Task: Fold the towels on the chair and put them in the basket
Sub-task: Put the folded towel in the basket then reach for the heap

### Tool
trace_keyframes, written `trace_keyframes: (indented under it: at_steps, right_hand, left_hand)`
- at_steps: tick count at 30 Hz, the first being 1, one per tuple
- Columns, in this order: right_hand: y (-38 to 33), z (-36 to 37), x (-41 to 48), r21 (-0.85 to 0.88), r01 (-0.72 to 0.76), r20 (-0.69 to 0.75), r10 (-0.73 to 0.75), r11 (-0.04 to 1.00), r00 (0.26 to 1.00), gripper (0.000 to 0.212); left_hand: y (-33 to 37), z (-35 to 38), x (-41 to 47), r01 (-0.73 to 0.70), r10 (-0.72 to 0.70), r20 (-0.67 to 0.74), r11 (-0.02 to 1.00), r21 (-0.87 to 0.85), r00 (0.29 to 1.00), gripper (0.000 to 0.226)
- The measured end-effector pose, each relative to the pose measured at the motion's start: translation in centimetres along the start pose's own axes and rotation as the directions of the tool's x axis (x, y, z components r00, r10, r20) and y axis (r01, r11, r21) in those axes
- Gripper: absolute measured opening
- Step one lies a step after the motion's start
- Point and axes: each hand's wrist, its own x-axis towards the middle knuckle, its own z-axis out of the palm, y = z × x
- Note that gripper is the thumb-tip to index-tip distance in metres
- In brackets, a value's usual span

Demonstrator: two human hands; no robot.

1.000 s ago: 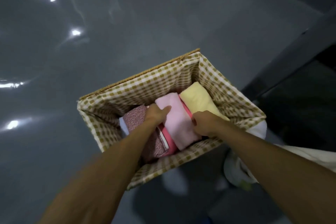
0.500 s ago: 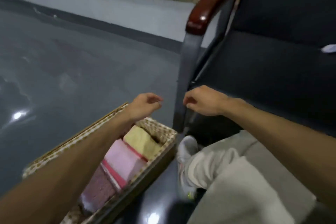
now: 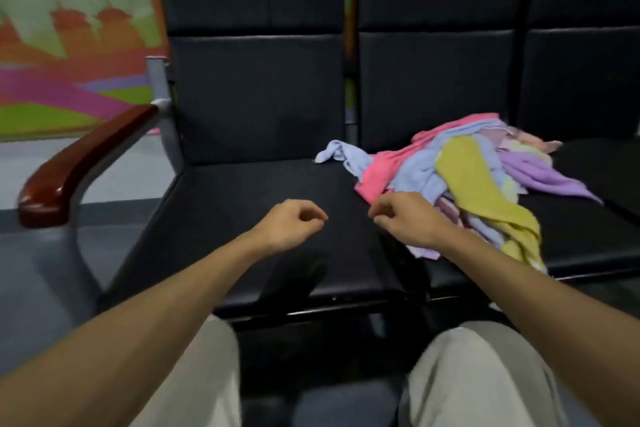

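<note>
We now face a row of black padded chairs squarely, where half a second ago we saw only the end seat at an angle; the basket with its folded towels, then at lower left, has dropped out of view. Behind the chairs runs a brightly painted wall mural, and our pale trousers fill the bottom edge. The unfolded pile of towels has come into sight, heaped on the middle seat and spilling toward its front edge. The red-brown wooden armrest stands at the far left. In the pile, a yellow towel lies on top, with a pink towel, a purple towel and a light-blue towel trailing onto the left seat. Our left hand hovers over the left seat, loosely curled and empty, as before. Our right hand, likewise loosely curled with no cloth in it, is just beside the pink towel's near corner; we cannot tell whether it touches.
</note>
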Motion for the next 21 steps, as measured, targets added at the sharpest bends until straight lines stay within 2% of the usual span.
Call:
trace_keyframes:
  at_steps: [3,8,10,12,14,17,19,21]
  right_hand:
    - [5.9,-1.8,-0.4,0.016,-0.156,-0.141,0.156,0.988,0.978,0.027]
    - [13.8,-3.6,0.8,0.065,-0.348,-0.384,0.345,0.935,0.856,0.034]
    - [15.7,-3.6,1.7,0.030,-0.402,-0.408,0.378,0.915,0.831,0.044]
    - [16.9,-3.1,2.7,0.001,-0.438,-0.355,0.410,0.899,0.840,0.053]
    - [17.6,-2.4,3.4,0.000,-0.451,-0.304,0.430,0.892,0.850,0.047]
    - [17.7,-1.9,3.9,0.090,-0.468,-0.357,0.467,0.879,0.809,0.011]
    - [17.3,-2.2,4.0,0.193,-0.474,-0.378,0.511,0.859,0.772,0.008]
    - [16.2,-2.9,4.0,0.364,-0.415,-0.387,0.541,0.834,0.747,0.013]
  left_hand:
    - [3.3,3.9,4.5,-0.071,0.071,0.080,0.997,-0.003,0.994,0.019]
    - [7.1,9.7,11.4,-0.114,0.114,0.131,0.993,-0.002,0.985,0.029]
    - [7.9,11.6,13.7,-0.068,0.074,0.125,0.996,-0.051,0.989,0.041]
    - [8.1,13.3,15.3,-0.032,0.038,0.102,0.997,-0.066,0.994,0.051]
    - [7.9,14.6,16.3,-0.056,0.056,0.033,0.998,0.006,0.998,0.049]
    - [7.7,15.0,16.8,-0.107,0.109,-0.057,0.994,0.035,0.992,0.029]
    - [7.6,14.6,16.7,-0.132,0.133,-0.026,0.991,0.002,0.991,0.024]
    - [7.6,13.8,16.3,-0.147,0.147,0.040,0.989,-0.006,0.988,0.026]
